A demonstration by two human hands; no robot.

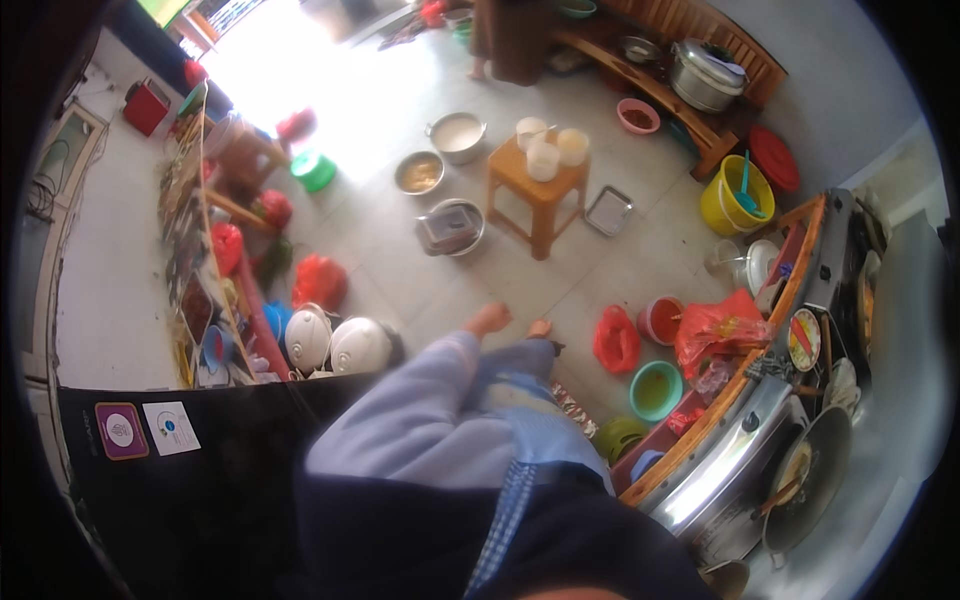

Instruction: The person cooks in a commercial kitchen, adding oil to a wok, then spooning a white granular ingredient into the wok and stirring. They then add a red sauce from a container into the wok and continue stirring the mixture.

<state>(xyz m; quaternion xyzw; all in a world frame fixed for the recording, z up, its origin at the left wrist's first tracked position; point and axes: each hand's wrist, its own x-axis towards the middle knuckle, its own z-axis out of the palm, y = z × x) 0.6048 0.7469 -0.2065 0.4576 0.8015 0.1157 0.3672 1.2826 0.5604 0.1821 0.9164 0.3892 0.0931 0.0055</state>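
Note:
My left hand (pixel 489 319) reaches out from a lavender sleeve (pixel 397 412) over the tiled floor. Its fingers look bent, but blur hides whether anything small is in them. Just beside it, what looks like my foot (pixel 540 328) shows beyond the blue apron (pixel 536 420). My right hand is out of view. Ahead on the floor is an orange plastic stool (pixel 536 191) bearing several whitish containers (pixel 543 161). Left of the stool stand a metal pot of pale contents (pixel 457 136), a bowl of yellowish food (pixel 420 174) and a metal basin (pixel 474 241) with a tray-like container (pixel 448 227) on it.
Along the right runs a wood-edged counter (pixel 697 442) with a stove (pixel 739 457) and wok (pixel 814 480). Beneath its edge sit a turquoise bowl (pixel 656 392) and red plastic bags (pixel 616 339). White lidded rice cookers (pixel 361 345) stand left. A person (pixel 517 37) is near the wooden bench (pixel 630 71).

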